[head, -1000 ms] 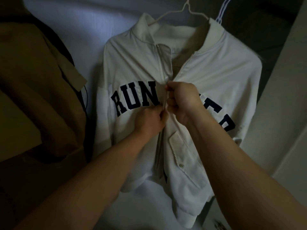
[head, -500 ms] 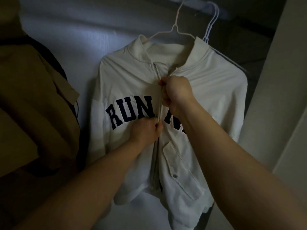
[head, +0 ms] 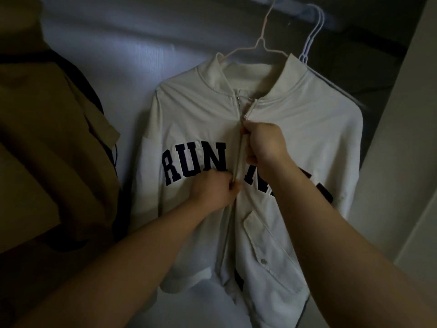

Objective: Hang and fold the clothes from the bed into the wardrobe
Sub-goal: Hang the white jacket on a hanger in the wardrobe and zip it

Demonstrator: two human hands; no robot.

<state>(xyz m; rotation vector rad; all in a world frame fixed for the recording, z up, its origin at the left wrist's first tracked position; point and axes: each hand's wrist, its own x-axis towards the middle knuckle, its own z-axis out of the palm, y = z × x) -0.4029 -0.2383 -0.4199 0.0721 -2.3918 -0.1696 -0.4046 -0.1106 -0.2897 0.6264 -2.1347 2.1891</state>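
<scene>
A white zip jacket [head: 196, 124] with dark block letters hangs on a pale wire hanger [head: 260, 42] inside the dim wardrobe. My right hand [head: 262, 143] pinches the zipper pull high on the chest, just below the open collar. My left hand [head: 215, 188] pinches the jacket's front by the zipper lower down, holding the fabric taut. The zipper is closed from the hem up to my right hand.
A tan-brown garment [head: 52, 143] hangs at the left. Several empty light hangers [head: 312, 36] hang on the rail behind the jacket. The wardrobe's pale side panel [head: 402, 150] rises at the right. A white back wall [head: 132, 55] lies behind.
My right hand has drawn the zipper pull upward from mid-chest toward the collar. The left hand kept its grip lower on the jacket's front.
</scene>
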